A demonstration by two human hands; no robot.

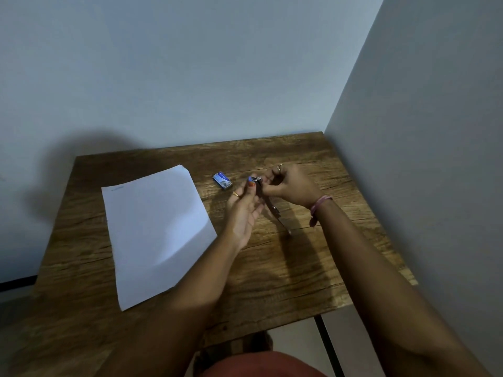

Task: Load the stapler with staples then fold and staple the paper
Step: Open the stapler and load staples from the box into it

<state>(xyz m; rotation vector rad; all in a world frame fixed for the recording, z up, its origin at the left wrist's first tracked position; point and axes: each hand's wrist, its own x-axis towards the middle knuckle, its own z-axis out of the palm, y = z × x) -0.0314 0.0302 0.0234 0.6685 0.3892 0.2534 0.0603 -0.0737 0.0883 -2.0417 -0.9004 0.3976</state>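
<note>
- Between the two hands, above the right half of the table, the small metal stapler (268,201) with a blue tip is being held, hinged open, its lower metal arm slanting down toward the tabletop.
- The right hand (290,186) is curling its fingers and thumb round the upper end of the stapler, pinching it near the top; a ring is showing on one finger.
- The left hand (243,213) is lying palm-up under the stapler with fingers mostly straight and slightly apart, the fingertips touching the blue tip; whether they are gripping it cannot be told. A gold ring is showing on this hand too.
- A pink bracelet (319,206) is sitting on the right wrist.
- Just beyond the left fingertips, the small blue cardboard box of staples (222,180) is lying flat on the wood, apart from both hands.
- The white rectangular sheet of paper (158,232) is lying flat and unfolded on the left half of the table, well apart from the stapler.
- The brown wood-grain table (299,281) is standing in a corner of pale grey walls (190,77).
</note>
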